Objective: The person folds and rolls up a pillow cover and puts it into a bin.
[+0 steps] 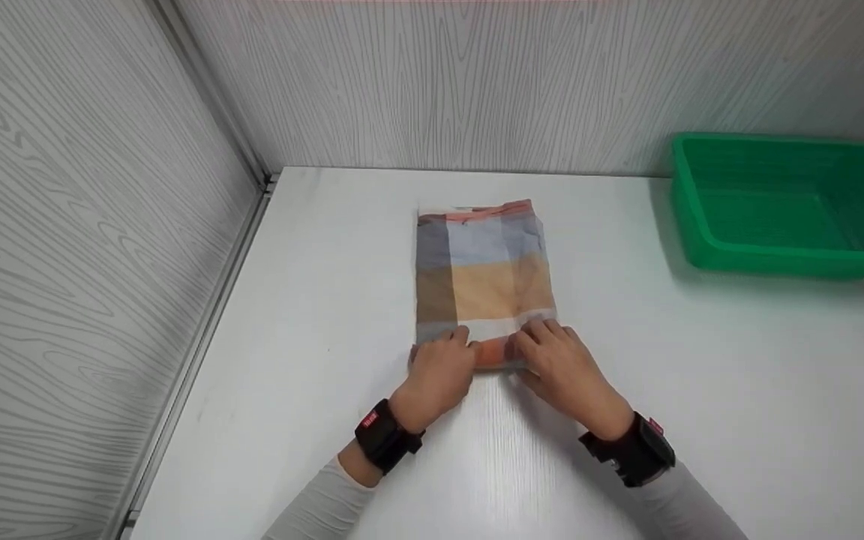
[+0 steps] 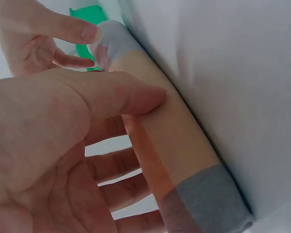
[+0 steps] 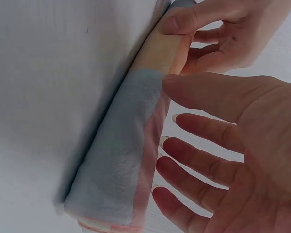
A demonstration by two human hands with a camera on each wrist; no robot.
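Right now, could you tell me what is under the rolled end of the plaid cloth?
The rolled end of the plaid cloth rests on the white table; both hands cover it, hiding anything underneath.

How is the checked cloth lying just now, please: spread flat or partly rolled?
Partly rolled: the checked cloth has its near end rolled, under both hands; the rest lies flat.

Even, bright overhead light fills the head view; the table (image 1: 739, 375) shows a soft sheen at its near edge, and the basket (image 1: 784, 202) casts a faint shadow leftward. Both wrist views look washed out, with close fingers (image 3: 203, 165) slightly soft.
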